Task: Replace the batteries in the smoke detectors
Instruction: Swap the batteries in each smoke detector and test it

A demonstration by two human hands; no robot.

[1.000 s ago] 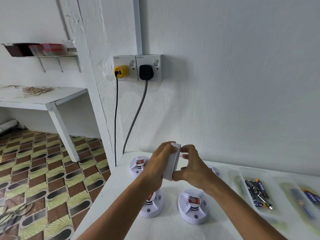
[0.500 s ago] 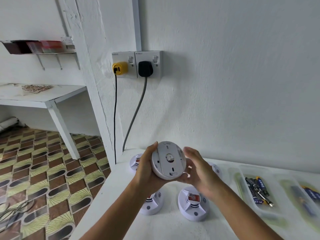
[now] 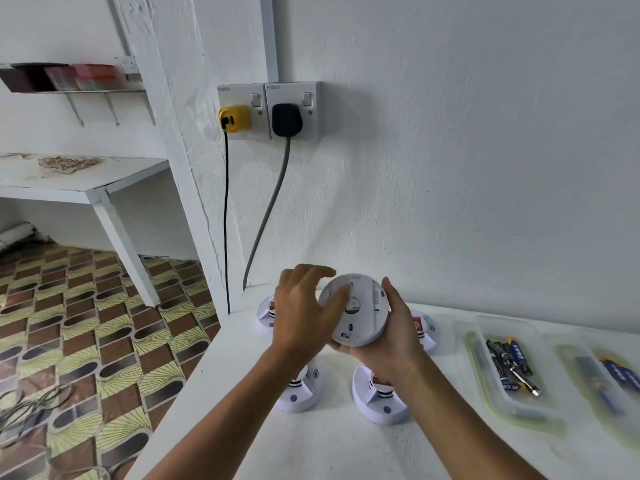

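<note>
On the left, our left hand (image 3: 304,317) is spread open, fingers apart, with the fingertips (image 3: 341,293) lying on the back face of the detector (image 3: 355,310). It does not clamp anything; it only touches the flat side. The detector itself is held up in the air above the counter (image 3: 242,427), tilted so its back faces us. Our right hand (image 3: 391,337) is closed around its right and lower rim, the palm under it, the thumb along the edge.

We judge the detector to be a light, stiff plastic shell, smooth and a little slippery, so the round rim is the good place to hold it, as the right hand does now. The back plate looks thin, with small slots and tabs; these could snap if we force them, so a twist with flat fingers seems better than pulling with nails. We cannot tell if the cover is already loose.

Below the hands, four more detectors stand on the counter: one (image 3: 265,311) behind the left hand, two (image 3: 301,393) (image 3: 379,400) in front, one (image 3: 424,329) partly hidden by the right hand. Further right is a clear tray (image 3: 485,382) with batteries (image 3: 509,358) and a small metal tool (image 3: 523,377) in it, well apart from the hands. Batteries are small, hard and they roll easily. A second tray (image 3: 575,386) lies at the right edge.
</note>
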